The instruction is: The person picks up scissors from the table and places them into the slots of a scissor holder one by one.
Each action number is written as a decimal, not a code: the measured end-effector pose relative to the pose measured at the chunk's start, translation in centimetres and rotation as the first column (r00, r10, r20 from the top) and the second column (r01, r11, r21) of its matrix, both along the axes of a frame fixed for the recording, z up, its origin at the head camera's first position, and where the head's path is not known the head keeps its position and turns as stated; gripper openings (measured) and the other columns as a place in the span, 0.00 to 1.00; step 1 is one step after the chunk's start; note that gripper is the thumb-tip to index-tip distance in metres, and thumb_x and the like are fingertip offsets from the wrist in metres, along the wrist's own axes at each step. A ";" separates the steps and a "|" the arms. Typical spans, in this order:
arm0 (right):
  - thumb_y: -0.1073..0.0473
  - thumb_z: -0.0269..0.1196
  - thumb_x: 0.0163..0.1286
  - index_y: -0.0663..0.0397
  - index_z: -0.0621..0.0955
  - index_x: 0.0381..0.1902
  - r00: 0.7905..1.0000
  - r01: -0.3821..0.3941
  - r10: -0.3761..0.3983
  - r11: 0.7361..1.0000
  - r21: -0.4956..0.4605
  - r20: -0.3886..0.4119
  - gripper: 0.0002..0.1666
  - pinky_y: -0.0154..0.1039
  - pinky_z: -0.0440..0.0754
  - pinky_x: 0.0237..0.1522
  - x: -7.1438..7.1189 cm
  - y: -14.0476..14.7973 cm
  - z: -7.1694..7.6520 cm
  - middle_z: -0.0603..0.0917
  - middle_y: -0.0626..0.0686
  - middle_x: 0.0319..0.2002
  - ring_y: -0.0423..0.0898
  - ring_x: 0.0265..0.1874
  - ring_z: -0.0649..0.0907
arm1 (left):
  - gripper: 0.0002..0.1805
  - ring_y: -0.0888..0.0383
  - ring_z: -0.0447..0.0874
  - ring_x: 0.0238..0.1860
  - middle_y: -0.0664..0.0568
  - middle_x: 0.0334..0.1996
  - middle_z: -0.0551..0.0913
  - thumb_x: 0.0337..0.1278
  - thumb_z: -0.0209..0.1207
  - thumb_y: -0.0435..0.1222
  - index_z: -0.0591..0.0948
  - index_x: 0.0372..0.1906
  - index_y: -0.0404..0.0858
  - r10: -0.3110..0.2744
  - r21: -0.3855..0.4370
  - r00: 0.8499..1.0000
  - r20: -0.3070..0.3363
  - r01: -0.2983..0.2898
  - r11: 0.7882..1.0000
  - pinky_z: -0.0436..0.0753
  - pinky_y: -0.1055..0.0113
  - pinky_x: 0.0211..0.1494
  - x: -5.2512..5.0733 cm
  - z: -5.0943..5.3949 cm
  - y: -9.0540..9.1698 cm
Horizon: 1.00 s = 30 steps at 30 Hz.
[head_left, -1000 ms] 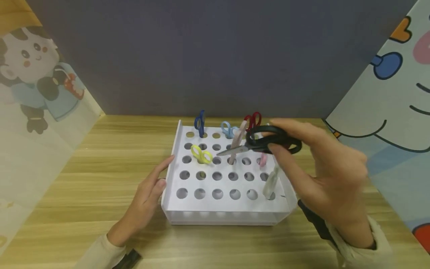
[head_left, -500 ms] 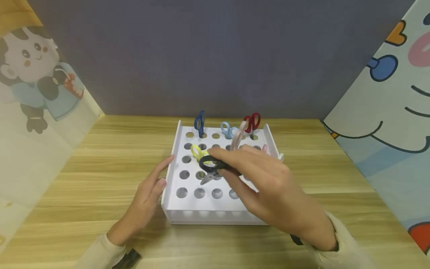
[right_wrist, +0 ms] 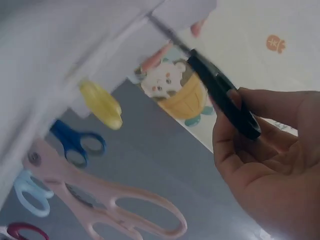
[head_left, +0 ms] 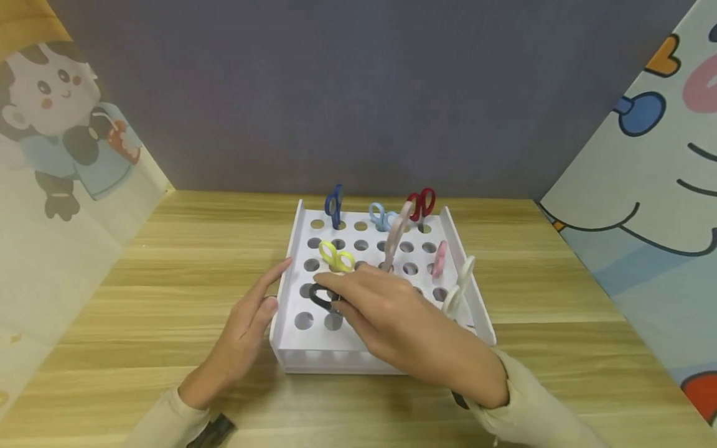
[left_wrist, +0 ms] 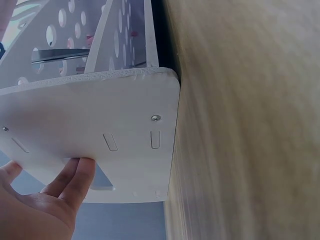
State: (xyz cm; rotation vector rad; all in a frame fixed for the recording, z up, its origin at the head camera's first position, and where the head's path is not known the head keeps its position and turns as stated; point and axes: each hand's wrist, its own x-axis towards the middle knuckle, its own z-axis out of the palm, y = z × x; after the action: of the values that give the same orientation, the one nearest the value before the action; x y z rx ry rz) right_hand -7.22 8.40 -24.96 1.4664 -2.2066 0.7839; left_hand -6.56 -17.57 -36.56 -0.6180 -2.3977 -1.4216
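Observation:
A white rack (head_left: 313, 341) with rows of round holes stands on the table. My right hand (head_left: 386, 311) pinches the black handles of a pair of scissors (right_wrist: 217, 87) over its front-left part. The blades point down to the rack's top panel; in the right wrist view the tip meets it, but I cannot tell whether it is inside a hole. My left hand (head_left: 241, 330) lies along the rack's left wall, the index finger at its upper edge. In the left wrist view, two fingers (left_wrist: 77, 182) reach to a cutout in that side panel (left_wrist: 100, 125).
Other scissors stand in the rack: yellow (head_left: 337, 256), dark blue (head_left: 333, 206), light blue (head_left: 382, 218), red (head_left: 421, 204), pale pink (head_left: 396, 235), pink (head_left: 439, 259) and white (head_left: 459, 287). A grey partition (head_left: 358, 99) rises behind the wooden table (head_left: 168, 267).
My right hand has carried the black scissors left and down, from over the rack's right side to its front-left holes, turning the blades downward. The left hand stays in place.

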 end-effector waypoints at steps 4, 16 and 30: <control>0.68 0.64 0.68 0.56 0.79 0.60 0.999 0.013 -0.015 0.999 0.036 0.048 0.22 0.32 0.82 0.46 -0.2 -0.5 -1.2 0.83 0.49 0.41 0.41 0.41 0.81 | 0.30 0.56 0.78 0.60 0.54 0.72 0.67 0.75 0.40 0.30 0.60 0.77 0.51 0.000 -0.002 1.000 0.002 0.000 1.000 0.78 0.64 0.61 0.0 0.0 -0.1; 0.66 0.64 0.68 0.56 0.78 0.62 0.995 0.101 -0.102 0.990 0.095 0.008 0.24 0.35 0.83 0.52 0.1 -1.1 -2.9 0.84 0.51 0.46 0.42 0.47 0.83 | 0.30 0.53 0.74 0.65 0.54 0.74 0.64 0.75 0.40 0.30 0.60 0.78 0.51 0.010 -0.013 1.000 0.017 -0.010 1.000 0.78 0.61 0.63 0.2 0.1 -0.1; 0.63 0.66 0.67 0.60 0.80 0.56 0.985 0.144 -0.134 0.986 0.090 -0.106 0.20 0.32 0.83 0.49 0.8 -1.0 -2.8 0.86 0.51 0.43 0.42 0.42 0.84 | 0.31 0.54 0.71 0.67 0.56 0.75 0.63 0.75 0.40 0.30 0.59 0.78 0.52 -0.001 -0.006 1.000 0.016 0.001 1.000 0.76 0.61 0.65 0.1 0.2 0.0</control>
State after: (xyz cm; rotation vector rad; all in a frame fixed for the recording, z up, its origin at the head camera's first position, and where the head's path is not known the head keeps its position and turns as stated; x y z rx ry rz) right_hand -6.47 7.41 -27.80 1.3470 -2.2709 0.5530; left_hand -6.44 -17.58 -36.31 -0.6114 -2.4156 -1.4255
